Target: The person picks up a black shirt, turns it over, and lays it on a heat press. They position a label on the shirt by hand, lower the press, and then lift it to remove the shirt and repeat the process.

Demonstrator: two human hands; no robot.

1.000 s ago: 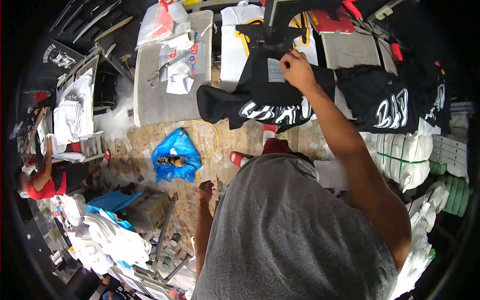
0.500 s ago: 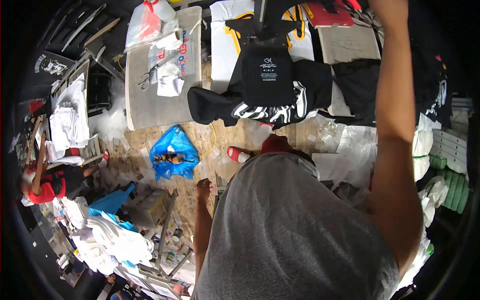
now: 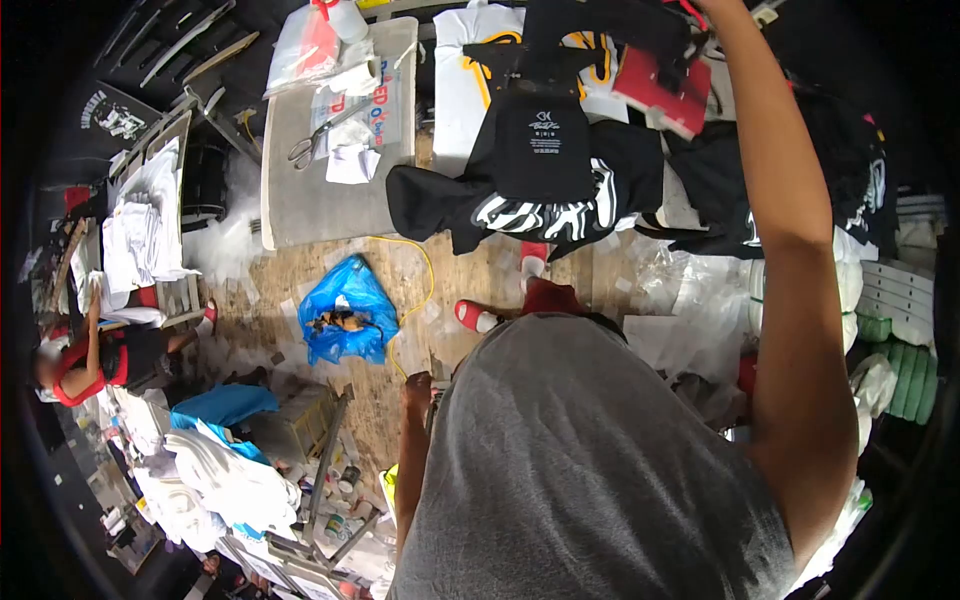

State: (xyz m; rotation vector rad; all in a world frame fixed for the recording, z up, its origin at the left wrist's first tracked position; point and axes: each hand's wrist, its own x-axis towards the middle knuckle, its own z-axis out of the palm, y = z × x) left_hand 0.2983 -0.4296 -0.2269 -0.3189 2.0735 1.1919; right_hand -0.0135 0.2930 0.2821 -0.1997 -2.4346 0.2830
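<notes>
My right hand (image 3: 716,6) is at the top edge, partly cut off, closed around a red handle (image 3: 688,11). Below it hangs a flat red plate (image 3: 662,90) with dark fittings, beside a black platen (image 3: 543,150) bearing small white print. A black garment (image 3: 435,205) with a bold white pattern spreads around that platen. Behind lies a white garment (image 3: 455,110) with yellow and black trim. Low by my hip, my left hand (image 3: 418,386) is curled shut, with nothing visible in it.
Scissors (image 3: 318,138) and papers lie on a grey board (image 3: 290,210). A cat (image 3: 340,321) rests on blue plastic (image 3: 350,285) on the floor, near a yellow cable (image 3: 431,275). Another person (image 3: 85,365) works at the left beside white garments (image 3: 145,220).
My right hand and the red plate have moved left, bringing the plate closer to the black platen. My left hand stays low by my hip. The view has shifted slightly.
</notes>
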